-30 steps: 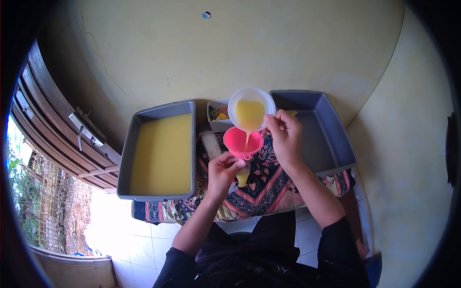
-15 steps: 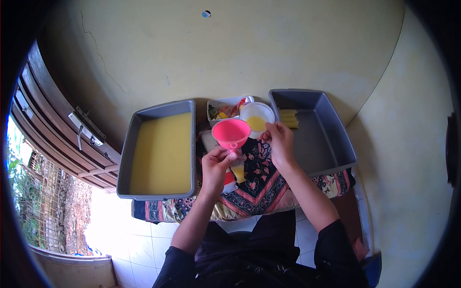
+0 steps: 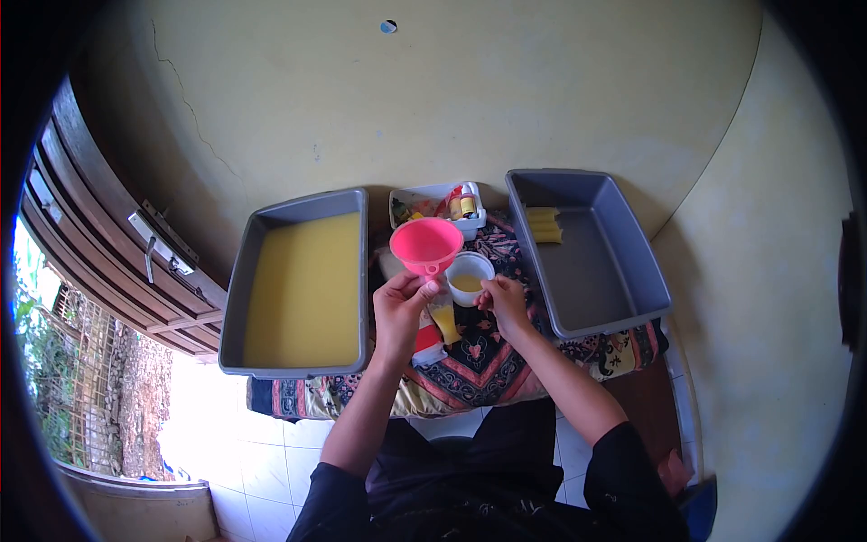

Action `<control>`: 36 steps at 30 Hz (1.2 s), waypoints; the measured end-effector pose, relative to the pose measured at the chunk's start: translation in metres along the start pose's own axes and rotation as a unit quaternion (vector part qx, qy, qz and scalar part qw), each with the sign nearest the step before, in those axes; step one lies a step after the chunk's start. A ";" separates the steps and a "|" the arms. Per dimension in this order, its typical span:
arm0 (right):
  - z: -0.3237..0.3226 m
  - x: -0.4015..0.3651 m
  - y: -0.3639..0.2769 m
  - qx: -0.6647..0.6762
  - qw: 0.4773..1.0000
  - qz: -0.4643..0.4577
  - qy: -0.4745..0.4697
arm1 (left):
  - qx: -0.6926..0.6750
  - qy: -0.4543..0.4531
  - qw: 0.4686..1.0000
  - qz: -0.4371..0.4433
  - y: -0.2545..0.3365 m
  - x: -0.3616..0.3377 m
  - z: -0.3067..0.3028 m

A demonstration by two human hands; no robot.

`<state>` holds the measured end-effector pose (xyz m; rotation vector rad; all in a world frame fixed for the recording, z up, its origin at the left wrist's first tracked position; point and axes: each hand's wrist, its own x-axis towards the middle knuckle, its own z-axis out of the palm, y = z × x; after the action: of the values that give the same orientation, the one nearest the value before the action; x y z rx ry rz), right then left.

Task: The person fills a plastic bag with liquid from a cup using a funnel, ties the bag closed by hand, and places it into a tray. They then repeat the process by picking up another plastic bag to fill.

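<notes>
Now, in the head camera view, the left hand grips the neck of a pink funnel, held upright at the centre of the frame. A bag of yellow liquid shows just below that hand. The right hand pinches the rim of a white tub, just right of the funnel, with some yellow liquid inside. One second ago the tub was raised and tipped, pouring into the funnel; it has since come down and levelled. Its lowering uncovers bottles in a white box, upper centre, and yellow packets in the grey tray at right. The liquid-filled tray at left is unchanged.
</notes>
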<state>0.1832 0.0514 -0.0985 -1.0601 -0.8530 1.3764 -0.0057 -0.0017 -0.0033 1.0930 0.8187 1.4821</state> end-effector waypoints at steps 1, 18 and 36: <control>-0.002 0.000 0.001 -0.013 1.000 -0.006 0.009 | 0.000 0.000 1.000 0.000 0.000 0.000 0.000; 0.045 -0.062 -0.133 -0.148 0.881 -0.403 -0.197 | 0.030 -0.059 0.998 0.002 0.000 0.006 0.017; 0.001 -0.017 -0.045 -0.382 0.844 -0.376 -0.019 | 0.034 0.003 0.999 -0.018 -0.004 0.007 0.012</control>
<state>0.1972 0.0392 -0.0538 -1.0777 -1.7036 0.3635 0.0069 0.0051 -0.0013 1.1178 0.8945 1.4374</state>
